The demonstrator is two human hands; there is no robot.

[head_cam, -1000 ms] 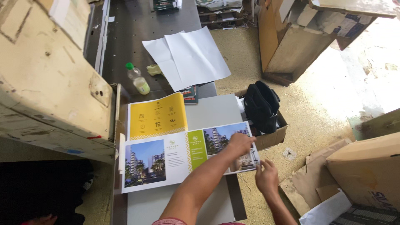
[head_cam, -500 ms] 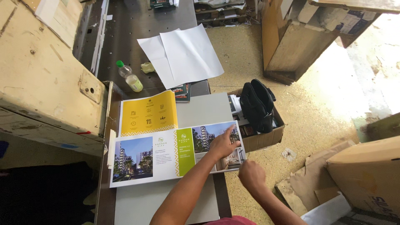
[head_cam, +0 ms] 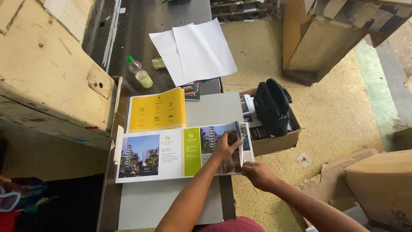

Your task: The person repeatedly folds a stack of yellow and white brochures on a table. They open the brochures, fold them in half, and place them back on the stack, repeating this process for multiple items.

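From the head camera, looking down on the grey table (head_cam: pixel 206 111): a wide printed sheet (head_cam: pixel 171 154) with building photos and a green band lies flat across the near part of the table, and its right end is being turned over. A yellow sheet (head_cam: pixel 156 111) lies just beyond it, touching its far edge.

What could go wrong, to my eye: the raised flap at the right stands on edge, and if it comes down out of line with the sheet beneath, the crease would run crooked. The sheet's right end also overhangs the table edge, so a hard press there might bend or slide it toward the cardboard box (head_cam: pixel 274 139) on the floor to the right.

The left hand (head_cam: pixel 225 148) lies on the sheet's right part, fingers spread and mostly flat, thumb against the lifted flap; it presses rather than grips. The right hand (head_cam: pixel 257 174) sits at the near right corner, fingers curled in, seemingly pinching the sheet's edge, though the grip itself is partly hidden.

Farther off, a plastic bottle (head_cam: pixel 139 73) with a green cap lies on the dark table, white paper (head_cam: pixel 195 51) to its right. A black bag (head_cam: pixel 270 107) rests on the box
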